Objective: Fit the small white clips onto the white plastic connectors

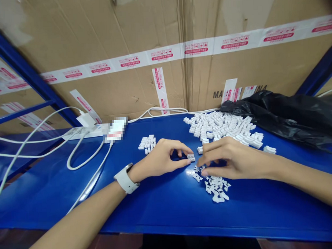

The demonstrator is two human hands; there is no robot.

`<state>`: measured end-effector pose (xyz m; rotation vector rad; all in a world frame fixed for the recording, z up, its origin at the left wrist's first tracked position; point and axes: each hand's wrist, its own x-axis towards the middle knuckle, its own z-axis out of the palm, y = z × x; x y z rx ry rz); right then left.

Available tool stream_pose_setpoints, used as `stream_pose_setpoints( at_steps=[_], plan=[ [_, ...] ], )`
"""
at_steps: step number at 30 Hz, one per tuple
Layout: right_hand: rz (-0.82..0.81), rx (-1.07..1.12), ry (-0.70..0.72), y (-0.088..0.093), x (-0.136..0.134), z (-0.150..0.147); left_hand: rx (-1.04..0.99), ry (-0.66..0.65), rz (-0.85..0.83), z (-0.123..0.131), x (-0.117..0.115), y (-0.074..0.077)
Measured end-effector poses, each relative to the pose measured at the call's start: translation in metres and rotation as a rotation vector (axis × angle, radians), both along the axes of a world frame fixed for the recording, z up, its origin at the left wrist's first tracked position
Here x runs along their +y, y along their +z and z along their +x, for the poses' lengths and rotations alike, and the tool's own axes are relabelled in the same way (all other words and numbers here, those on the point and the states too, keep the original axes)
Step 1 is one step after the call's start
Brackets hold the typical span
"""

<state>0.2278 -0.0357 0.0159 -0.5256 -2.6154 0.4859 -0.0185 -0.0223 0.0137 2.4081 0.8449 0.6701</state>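
Note:
My left hand [167,157], with a white watch on the wrist, pinches a small white block piece [191,158] between thumb and fingertips just above the blue table. Close by on the right, my right hand [228,158] has its fingers bent over some thin white pieces; whether its fingertips hold one is hidden. A loose pile of these thin curved pieces [217,189] lies below my right hand. Behind it spreads a large heap of white block pieces [221,125]. A smaller group of white pieces [147,143] lies behind my left hand.
On the left of the blue table [158,209] are a white power strip [97,131], a plug and looping white cables. A black plastic bag [289,119] lies at the back right. Large taped cardboard [137,89] stands behind, between blue metal posts.

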Motion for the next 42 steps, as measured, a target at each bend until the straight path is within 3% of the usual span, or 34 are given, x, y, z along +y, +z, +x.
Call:
stream_pose_setpoints(
  at_steps=[6, 25, 37, 42],
  plan=[
    [-0.077, -0.047, 0.003, -0.0005, 0.0018, 0.0014, -0.02, -0.007, 0.061, -0.0013, 0.0, -0.0038],
    [-0.213, -0.128, -0.111, 0.0002, -0.0003, 0.0022, -0.014, -0.006, 0.037, -0.0021, -0.003, -0.0033],
    [-0.132, -0.142, -0.177, -0.0041, -0.0005, -0.0009, -0.004, 0.021, 0.043, -0.0013, -0.0064, -0.0028],
    [-0.14, -0.028, -0.192, 0.001, -0.0024, -0.0034, -0.011, 0.015, 0.049, -0.0018, -0.0065, -0.0036]
  ],
)
